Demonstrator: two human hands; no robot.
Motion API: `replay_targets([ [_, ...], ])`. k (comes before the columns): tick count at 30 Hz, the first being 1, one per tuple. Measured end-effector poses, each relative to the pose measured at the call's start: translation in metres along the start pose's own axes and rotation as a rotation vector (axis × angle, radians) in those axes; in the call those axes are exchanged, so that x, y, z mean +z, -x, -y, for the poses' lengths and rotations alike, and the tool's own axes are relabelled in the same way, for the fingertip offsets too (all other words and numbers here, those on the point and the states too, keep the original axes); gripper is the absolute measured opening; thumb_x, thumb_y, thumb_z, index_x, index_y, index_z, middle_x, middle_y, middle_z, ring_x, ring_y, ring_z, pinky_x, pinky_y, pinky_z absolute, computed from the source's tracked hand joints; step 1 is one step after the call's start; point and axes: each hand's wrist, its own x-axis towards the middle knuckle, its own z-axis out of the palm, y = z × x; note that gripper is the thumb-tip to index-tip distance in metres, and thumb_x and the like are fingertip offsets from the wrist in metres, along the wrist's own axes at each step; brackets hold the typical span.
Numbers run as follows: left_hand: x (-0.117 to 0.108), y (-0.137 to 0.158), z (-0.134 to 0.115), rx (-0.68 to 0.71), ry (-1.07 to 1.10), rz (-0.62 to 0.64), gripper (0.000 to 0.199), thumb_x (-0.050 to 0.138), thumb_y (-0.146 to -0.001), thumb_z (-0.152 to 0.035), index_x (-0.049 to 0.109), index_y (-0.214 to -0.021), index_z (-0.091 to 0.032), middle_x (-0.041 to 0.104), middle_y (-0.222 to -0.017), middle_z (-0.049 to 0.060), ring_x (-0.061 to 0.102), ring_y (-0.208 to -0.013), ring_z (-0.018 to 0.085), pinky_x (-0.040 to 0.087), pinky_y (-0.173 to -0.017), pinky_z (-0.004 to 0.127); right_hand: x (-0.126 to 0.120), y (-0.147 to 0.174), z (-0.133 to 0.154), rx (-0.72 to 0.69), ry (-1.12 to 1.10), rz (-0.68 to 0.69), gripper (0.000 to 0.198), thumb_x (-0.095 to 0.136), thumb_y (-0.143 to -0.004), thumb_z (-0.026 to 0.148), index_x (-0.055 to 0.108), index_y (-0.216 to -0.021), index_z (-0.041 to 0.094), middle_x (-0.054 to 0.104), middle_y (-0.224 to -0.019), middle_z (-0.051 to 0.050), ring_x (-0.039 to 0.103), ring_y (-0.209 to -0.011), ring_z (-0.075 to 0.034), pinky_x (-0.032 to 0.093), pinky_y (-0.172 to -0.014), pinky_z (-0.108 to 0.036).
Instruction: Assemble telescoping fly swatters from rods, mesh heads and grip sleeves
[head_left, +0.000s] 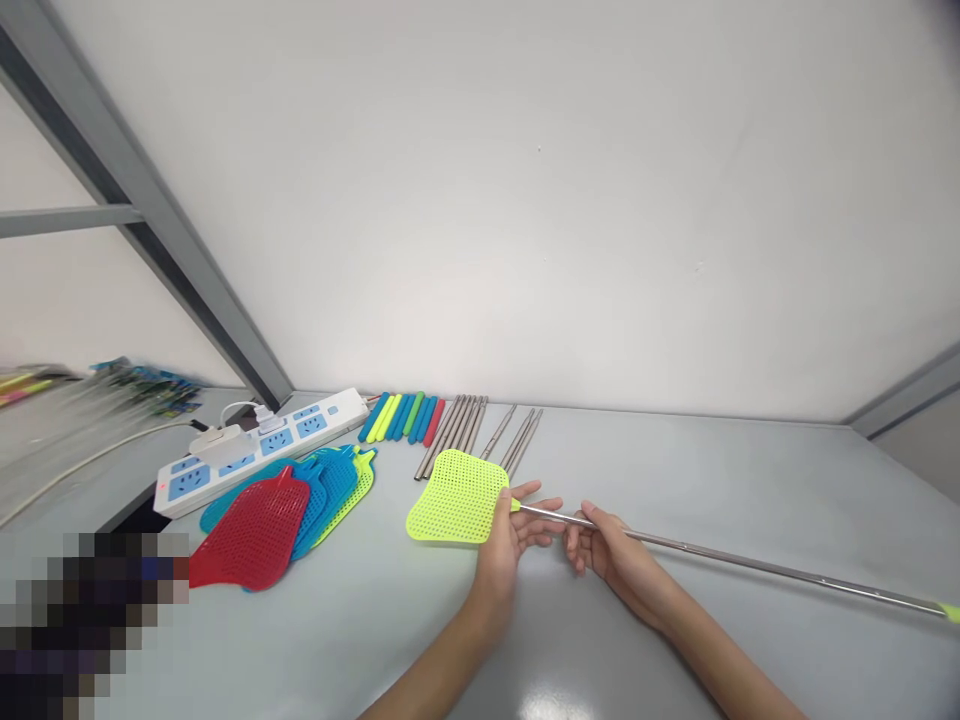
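A yellow-green fly swatter with an extended metal telescopic rod lies across both my hands; its perforated head (459, 497) points left. My left hand (508, 535) holds it at the neck, thumb on the head's edge and the other fingers stretched out beneath the rod. Closer to the middle, my right hand (611, 555) pinches the steel rod (720, 552) between thumb and fingers. At the far right, the rod ends in a yellow-green grip (951, 612), cut off by the picture's edge.
Red, blue and yellow-green swatter heads (251, 530) lie stacked at left. Behind them sits a white power strip (330, 410) with plugs. Coloured grip tubes (405, 418) and metal rods (454, 435) line the table's back. A grey frame post (172, 230) rises at left.
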Motion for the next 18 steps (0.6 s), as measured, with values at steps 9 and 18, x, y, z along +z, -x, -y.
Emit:
replay_targets([
  [9, -0.003, -0.0077, 0.0048, -0.037, 0.059, -0.036, 0.043, 0.039, -0.077, -0.044, 0.054, -0.099, -0.011, 0.06, -0.099, 0.016, 0.059, -0.077, 0.021, 0.042, -0.066, 0.031, -0.0017, -0.0034, -0.0014, 0.023, -0.08, -0.055, 0.038, 0.043, -0.077, 0.043, 0.057, -0.061, 0.013, 0.051, -0.059, -0.003, 0.044, -0.054, -0.012, 0.034, -0.052, -0.025],
  [18, -0.0001, -0.0072, -0.0015, -0.093, 0.151, 0.057, 0.053, 0.038, -0.077, -0.047, 0.037, -0.12, -0.016, 0.058, -0.099, 0.014, 0.059, -0.076, 0.02, 0.043, -0.069, 0.034, 0.0001, -0.0028, 0.0005, 0.031, -0.101, -0.058, 0.037, 0.045, -0.075, 0.045, 0.056, -0.059, 0.013, 0.05, -0.058, -0.003, 0.044, -0.054, -0.012, 0.034, -0.053, -0.026],
])
